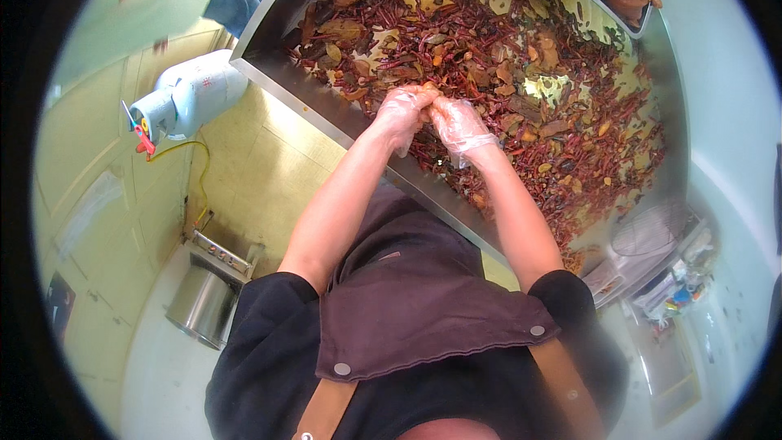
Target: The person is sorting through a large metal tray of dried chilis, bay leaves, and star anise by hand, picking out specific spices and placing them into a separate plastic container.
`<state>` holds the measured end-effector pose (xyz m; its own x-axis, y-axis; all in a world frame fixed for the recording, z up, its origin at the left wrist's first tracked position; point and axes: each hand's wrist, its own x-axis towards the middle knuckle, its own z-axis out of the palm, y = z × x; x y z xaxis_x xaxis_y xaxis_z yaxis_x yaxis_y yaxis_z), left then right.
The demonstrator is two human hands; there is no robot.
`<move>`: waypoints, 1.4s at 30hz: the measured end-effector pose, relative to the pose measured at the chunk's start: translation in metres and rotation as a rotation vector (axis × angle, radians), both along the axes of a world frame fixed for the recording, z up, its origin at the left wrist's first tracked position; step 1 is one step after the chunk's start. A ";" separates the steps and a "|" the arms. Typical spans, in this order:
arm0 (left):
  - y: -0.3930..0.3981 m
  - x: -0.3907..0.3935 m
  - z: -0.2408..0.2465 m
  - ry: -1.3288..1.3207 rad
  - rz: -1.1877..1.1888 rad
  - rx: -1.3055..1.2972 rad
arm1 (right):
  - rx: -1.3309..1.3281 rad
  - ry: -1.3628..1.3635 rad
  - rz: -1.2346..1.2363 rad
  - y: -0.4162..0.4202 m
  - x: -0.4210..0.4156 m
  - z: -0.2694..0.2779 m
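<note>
A deep stainless steel tray [293, 95] holds a spread of dried red chilies [470, 30], brown pieces, leaves and oily liquid. Over its near side, my left hand [403, 113] and my right hand [459, 125] meet fingertip to fingertip, both in clear plastic gloves. Between the fingers is a small orange-brown food piece [430, 87], pinched from both sides; its exact kind cannot be told. Below the hands, chilies continue to the tray's near wall.
A smaller metal tray [641, 29] of brown cooked meat pieces stands at the top right. A gas cylinder [201, 88] with a yellow hose is at left, a steel pot [201, 305] lower left. Another person's sleeve [235, 0] shows beyond the tray's left corner.
</note>
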<state>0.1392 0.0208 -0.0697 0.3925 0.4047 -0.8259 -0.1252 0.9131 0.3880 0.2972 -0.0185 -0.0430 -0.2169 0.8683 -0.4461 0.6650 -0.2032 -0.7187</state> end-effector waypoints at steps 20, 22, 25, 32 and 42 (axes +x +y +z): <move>0.014 -0.062 0.040 0.018 0.452 -0.033 | 0.026 -1.087 0.064 0.040 0.100 -0.040; 0.019 -0.054 0.056 0.010 0.510 -0.075 | 0.094 -0.946 0.005 0.035 0.087 -0.030; 0.025 -0.063 0.039 -0.061 0.579 -0.059 | -0.017 -0.795 -0.202 0.068 0.058 -0.043; 0.034 -0.079 0.045 -0.120 0.553 -0.058 | 0.136 -0.453 0.304 0.076 -0.063 -0.069; 0.034 -0.091 0.063 -0.204 0.528 -0.043 | 0.246 -1.041 0.098 0.031 0.139 -0.058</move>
<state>0.0486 0.0550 -0.0063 0.2992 0.5571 -0.7747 -0.6380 0.7205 0.2717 0.4363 0.0130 -0.1011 0.0955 0.9590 -0.2669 0.9795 -0.0427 0.1970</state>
